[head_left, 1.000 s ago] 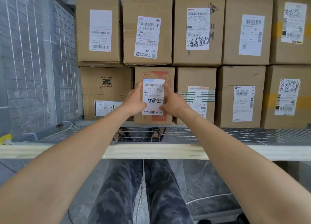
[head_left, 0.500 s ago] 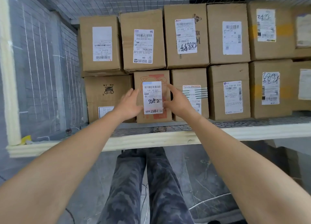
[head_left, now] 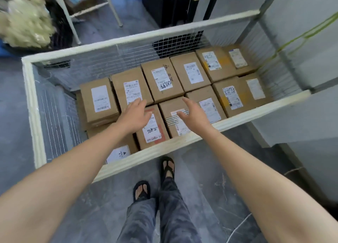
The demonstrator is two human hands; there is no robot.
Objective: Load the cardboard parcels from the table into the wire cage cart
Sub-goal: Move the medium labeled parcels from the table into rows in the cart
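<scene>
Head view: left hand [head_left: 135, 114] and right hand [head_left: 194, 114] reach over parcels [head_left: 192, 74].

Loose trousers [head_left: 172, 215] printed in a grey and dark camouflage pattern are worn, with black thong sandals [head_left: 141, 190] on the feet. The left forearm [head_left: 73, 169] and right forearm [head_left: 256, 169] are left bare.

Twelve cardboard parcels [head_left: 180, 67] showing, six per row, in one wire cage cart [head_left: 128, 40]; left hand [head_left: 134, 114], right hand [head_left: 193, 114], that's two; two sandals [head_left: 141, 189].
</scene>
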